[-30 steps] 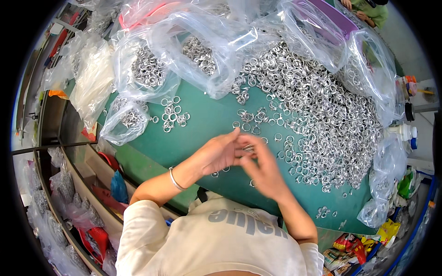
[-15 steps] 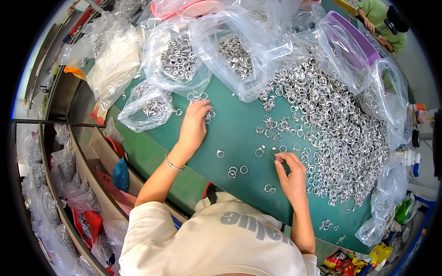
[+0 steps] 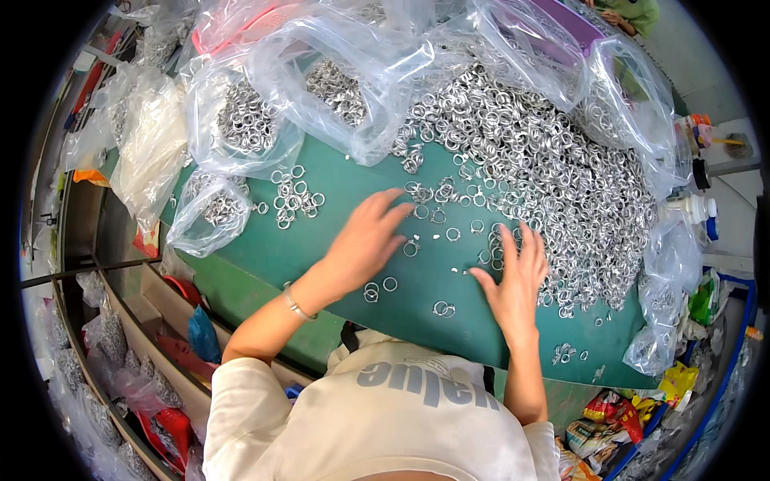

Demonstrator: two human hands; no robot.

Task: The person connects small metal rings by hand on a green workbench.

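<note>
A large heap of silver metal rings (image 3: pixel 553 176) covers the right side of the green table. At the heap's near left edge, my right hand (image 3: pixel 520 280) is spread, its fingertips among the outer rings. My left hand (image 3: pixel 365 244), slightly blurred, is over the middle of the table with fingers apart, its tips close to a loose cluster of rings (image 3: pixel 441 192). I see nothing held in either hand. A smaller group of rings (image 3: pixel 297 198) lies to the left. Single rings, such as one ring (image 3: pixel 390 284), are scattered nearer my body.
Clear plastic bags of rings, including a small bag (image 3: pixel 212 207) and an open bag (image 3: pixel 337 92), line the far and left sides. A purple bin (image 3: pixel 571 28) stands behind the heap, near another person in green (image 3: pixel 638 14). Shelves with bagged parts (image 3: pixel 112 341) are at left.
My left hand has moved right, from the small ring group to the loose rings by the heap. My right hand has spread its fingers onto the heap's edge. The view has shifted.
</note>
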